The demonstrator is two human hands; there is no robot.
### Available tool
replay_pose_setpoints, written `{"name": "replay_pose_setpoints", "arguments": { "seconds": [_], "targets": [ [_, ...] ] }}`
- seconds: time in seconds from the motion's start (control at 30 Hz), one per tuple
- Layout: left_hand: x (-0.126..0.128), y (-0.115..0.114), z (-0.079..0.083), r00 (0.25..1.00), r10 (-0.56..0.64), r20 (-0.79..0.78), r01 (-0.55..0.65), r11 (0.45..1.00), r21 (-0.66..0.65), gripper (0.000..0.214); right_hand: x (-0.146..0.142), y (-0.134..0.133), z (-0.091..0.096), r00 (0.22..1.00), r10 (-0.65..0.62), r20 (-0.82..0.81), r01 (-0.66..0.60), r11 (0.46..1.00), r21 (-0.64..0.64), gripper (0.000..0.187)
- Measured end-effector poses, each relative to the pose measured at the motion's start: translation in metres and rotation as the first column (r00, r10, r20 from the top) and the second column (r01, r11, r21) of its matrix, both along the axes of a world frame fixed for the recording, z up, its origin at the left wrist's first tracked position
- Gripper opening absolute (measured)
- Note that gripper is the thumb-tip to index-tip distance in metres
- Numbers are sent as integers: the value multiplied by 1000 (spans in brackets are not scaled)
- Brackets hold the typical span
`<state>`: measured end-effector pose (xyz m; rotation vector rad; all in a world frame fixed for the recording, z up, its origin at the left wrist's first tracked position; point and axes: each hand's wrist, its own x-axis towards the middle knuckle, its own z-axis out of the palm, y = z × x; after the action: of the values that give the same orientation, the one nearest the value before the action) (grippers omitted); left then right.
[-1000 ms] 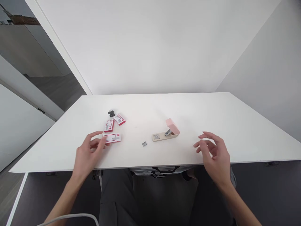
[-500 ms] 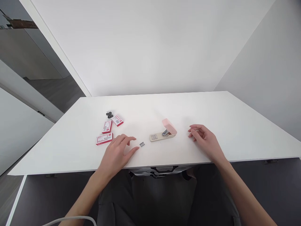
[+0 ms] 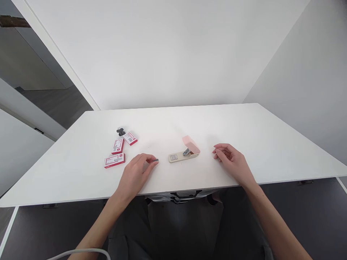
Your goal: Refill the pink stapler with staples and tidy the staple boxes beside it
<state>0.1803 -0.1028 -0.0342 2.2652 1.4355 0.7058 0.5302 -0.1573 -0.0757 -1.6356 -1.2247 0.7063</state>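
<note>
A beige stapler point(image 3: 184, 154) with its pink top flipped open lies near the middle of the white table point(image 3: 244, 122). My left hand point(image 3: 137, 173) rests on the table left of it, thumb and fingers pinched on a small grey strip of staples point(image 3: 155, 160). My right hand point(image 3: 231, 160) rests to the right of the stapler, fingers loosely curled, holding nothing. Three red and white staple boxes point(image 3: 114, 160) lie to the left, beyond my left hand.
A small black binder clip point(image 3: 120, 130) lies behind the staple boxes. The table's front edge runs just under my wrists. A white cable point(image 3: 81, 251) crosses the lower left. Walls close off the back and right.
My left hand moved right from the staple boxes to the grey staple strip and pinched it. My right hand came down onto the table beside the stapler. The camera shifted slightly.
</note>
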Motion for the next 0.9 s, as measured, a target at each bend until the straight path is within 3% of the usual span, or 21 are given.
{"name": "replay_pose_setpoints", "arguments": {
  "seconds": [0.33, 0.6, 0.9],
  "targets": [
    [24, 5, 6, 983, -17, 181, 43, 989, -142, 33, -1, -1, 1, 1000, -6, 8, 6, 1000, -9, 30],
    [37, 10, 2, 957, -9, 291, 66, 980, -188, 30, -2, -1, 3, 1000, -14, 22, 14, 1000, -17, 32],
    [72, 5, 1, 928, 24, 372, 62, 974, -218, 22, -4, -1, 6, 1000, -23, 18, 23, 999, -37, 30]
  ]
}}
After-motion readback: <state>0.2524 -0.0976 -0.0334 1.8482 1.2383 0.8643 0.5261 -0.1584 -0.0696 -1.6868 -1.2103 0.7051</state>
